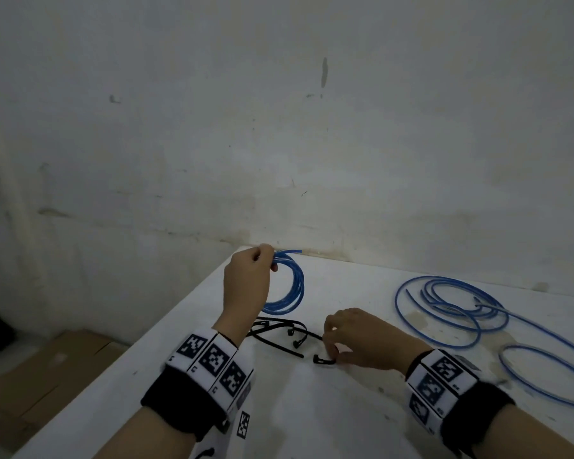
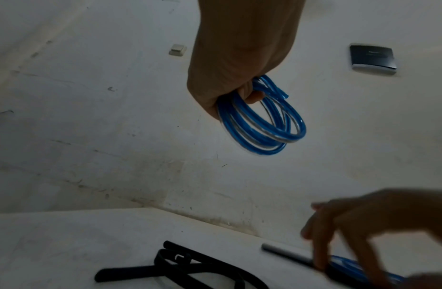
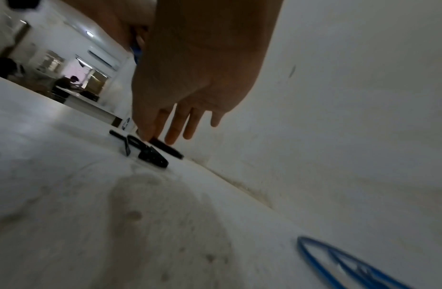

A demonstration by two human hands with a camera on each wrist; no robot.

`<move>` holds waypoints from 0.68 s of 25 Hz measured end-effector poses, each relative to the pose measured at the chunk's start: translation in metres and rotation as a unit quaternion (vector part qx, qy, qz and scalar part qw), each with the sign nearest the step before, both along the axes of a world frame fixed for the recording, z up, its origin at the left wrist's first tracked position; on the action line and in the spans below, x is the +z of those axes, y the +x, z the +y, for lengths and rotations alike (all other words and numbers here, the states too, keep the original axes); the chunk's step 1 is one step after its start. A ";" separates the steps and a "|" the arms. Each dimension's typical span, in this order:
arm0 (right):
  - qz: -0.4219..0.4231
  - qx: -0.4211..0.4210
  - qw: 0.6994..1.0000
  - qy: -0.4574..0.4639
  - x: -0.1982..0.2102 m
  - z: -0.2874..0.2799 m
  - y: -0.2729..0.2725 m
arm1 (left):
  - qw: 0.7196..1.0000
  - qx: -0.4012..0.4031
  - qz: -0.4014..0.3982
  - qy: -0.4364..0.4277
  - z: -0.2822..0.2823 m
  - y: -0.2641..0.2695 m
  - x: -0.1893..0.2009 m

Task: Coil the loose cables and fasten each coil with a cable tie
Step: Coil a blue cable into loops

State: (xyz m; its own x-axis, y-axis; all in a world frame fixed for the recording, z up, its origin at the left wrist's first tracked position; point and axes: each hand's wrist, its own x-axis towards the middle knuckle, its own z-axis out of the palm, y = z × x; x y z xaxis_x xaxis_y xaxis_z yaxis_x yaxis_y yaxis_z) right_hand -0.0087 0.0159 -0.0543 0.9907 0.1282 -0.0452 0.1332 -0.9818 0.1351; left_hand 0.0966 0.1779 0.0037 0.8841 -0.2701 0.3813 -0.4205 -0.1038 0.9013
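Note:
My left hand (image 1: 268, 260) grips a small coil of blue cable (image 1: 290, 286), held upright above the far corner of the white table (image 1: 312, 412). The left wrist view shows the fingers (image 2: 252, 95) curled through the coil (image 2: 267, 127), with a cut end sticking out. A loose pile of black cable ties (image 1: 279, 331) lies on the table below it. My right hand (image 1: 333, 354) reaches down at the pile's right end, thumb and forefinger pinching one black cable tie (image 1: 323, 360). In the right wrist view its fingertips (image 3: 155, 135) come down on that tie (image 3: 165, 148).
Loose blue cables (image 1: 458, 313) sprawl in wide loops on the table's right side, with another loop (image 1: 544, 379) nearer the right edge. A stained wall stands directly behind the table. Cardboard boxes (image 1: 47, 376) lie on the floor to the left.

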 end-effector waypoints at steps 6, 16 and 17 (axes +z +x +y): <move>-0.116 0.050 0.991 0.036 0.049 0.012 -0.028 | 0.999 -0.009 -0.022 0.029 -0.023 0.001 -0.003; -0.258 0.028 0.937 -0.234 0.054 0.011 -0.023 | 0.998 -0.050 -0.019 -0.022 -0.054 -0.026 -0.018; -0.268 0.032 0.935 -0.231 0.057 0.012 -0.025 | 0.998 -0.055 -0.016 -0.025 -0.055 -0.027 -0.020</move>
